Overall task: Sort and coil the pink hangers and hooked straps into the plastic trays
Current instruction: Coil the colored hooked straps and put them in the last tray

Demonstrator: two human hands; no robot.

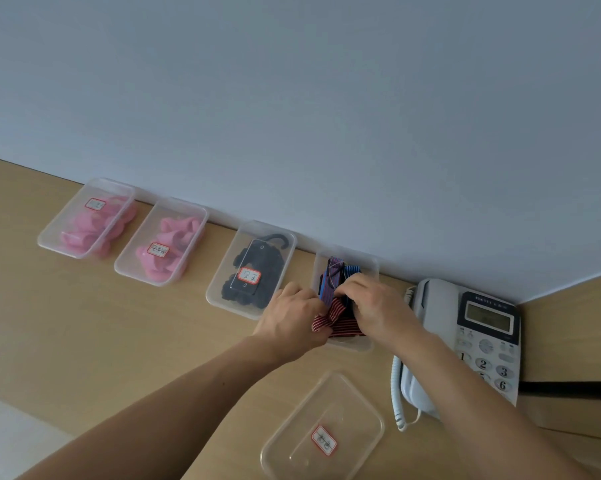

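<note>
Grey-blue wall [292, 98] fills the upper half of the frame. Wooden tabletop [84, 323] runs diagonally below it. Grey telephone [465, 341] at right edge, coiled cord hanging toward lower centre. Clear lid [354, 403] with a red-bordered label lies flat at lower centre, apart from the rest. Four clear trays in a row against the wall: first tray [55, 233] at left and second tray [133, 258] beside it, each holding pink hangers [174, 233]. Third tray [219, 292], centre, holds black hooked straps [275, 261]. All three are lidded and labelled. Fourth tray [371, 268], right of centre and just beside the telephone, is uncovered and holds striped straps [337, 313], red below, blue and purple above. Left hand [292, 320] at that tray's left rim, fingers curled, pinching the red end. Right hand [375, 306] over the tray, fingers bent down and gripping the bundle.
</note>
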